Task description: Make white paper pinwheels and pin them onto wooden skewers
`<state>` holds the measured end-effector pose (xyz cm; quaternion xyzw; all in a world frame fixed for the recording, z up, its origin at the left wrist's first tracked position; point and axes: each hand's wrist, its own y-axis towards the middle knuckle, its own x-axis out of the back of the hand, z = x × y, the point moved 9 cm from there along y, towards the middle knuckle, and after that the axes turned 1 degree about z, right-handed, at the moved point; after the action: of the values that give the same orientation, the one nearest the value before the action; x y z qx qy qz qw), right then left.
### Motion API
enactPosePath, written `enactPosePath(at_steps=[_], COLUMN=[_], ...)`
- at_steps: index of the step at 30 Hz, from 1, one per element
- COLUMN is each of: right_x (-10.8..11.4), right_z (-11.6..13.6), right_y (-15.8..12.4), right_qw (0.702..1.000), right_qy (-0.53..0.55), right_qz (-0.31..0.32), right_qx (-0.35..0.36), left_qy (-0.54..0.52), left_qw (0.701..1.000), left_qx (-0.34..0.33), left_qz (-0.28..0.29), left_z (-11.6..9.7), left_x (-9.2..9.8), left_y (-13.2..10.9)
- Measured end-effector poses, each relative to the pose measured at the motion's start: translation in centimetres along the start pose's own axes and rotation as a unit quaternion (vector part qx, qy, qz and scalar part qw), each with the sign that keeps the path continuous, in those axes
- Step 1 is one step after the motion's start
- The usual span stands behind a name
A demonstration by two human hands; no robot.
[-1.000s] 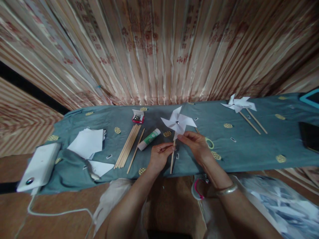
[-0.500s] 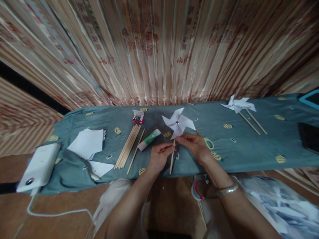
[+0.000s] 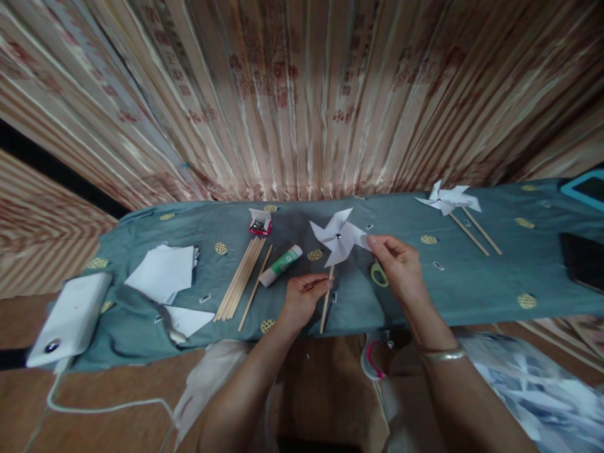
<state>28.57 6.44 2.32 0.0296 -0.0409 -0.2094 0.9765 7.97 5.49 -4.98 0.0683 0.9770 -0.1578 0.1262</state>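
Note:
A white paper pinwheel (image 3: 334, 234) with a silver pin at its centre stands on a wooden stick (image 3: 326, 301) in front of me. My left hand (image 3: 302, 299) is closed, pinching the stick just below the blades. At the pinwheel's right side, the thumb and fingers of my right hand (image 3: 399, 264) close on the tip of one blade. Beneath the right hand shows a yellow-green scissor handle (image 3: 379, 275), the rest of it hidden. A glue stick (image 3: 280, 265) lies left of the pinwheel.
Wooden sticks (image 3: 240, 280) lie beside a small red box of pins (image 3: 260, 222). White paper sheets (image 3: 163, 272) are stacked at left, near a white device (image 3: 70, 318) with a cable. Finished-looking pinwheels (image 3: 453, 200), a black phone-like object (image 3: 582, 259) and a blue-framed item (image 3: 582, 189) lie right.
My right hand has moved from the stick below the blades out to the right-hand blade tip. The pinwheel has turned slightly. My left hand keeps its grip on the stick.

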Motion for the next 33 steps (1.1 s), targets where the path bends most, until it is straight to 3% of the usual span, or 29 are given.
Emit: enactPosePath(at_steps=[6, 33], right_x=[-0.2, -2.4], right_z=[-1.0, -0.6], right_y=[0.4, -0.9], right_qw=[0.997, 0.996], right_qy=[0.067, 0.055], right_qz=[-0.023, 0.056], right_qx=[-0.016, -0.034], left_qy=[-0.009, -0.02], left_qw=[1.0, 0.999], left_qx=[0.004, 0.0], left_qz=[0.0, -0.024], left_z=[0.3, -0.4], left_x=[-0.1, 0.2], left_y=[0.0, 0.1])
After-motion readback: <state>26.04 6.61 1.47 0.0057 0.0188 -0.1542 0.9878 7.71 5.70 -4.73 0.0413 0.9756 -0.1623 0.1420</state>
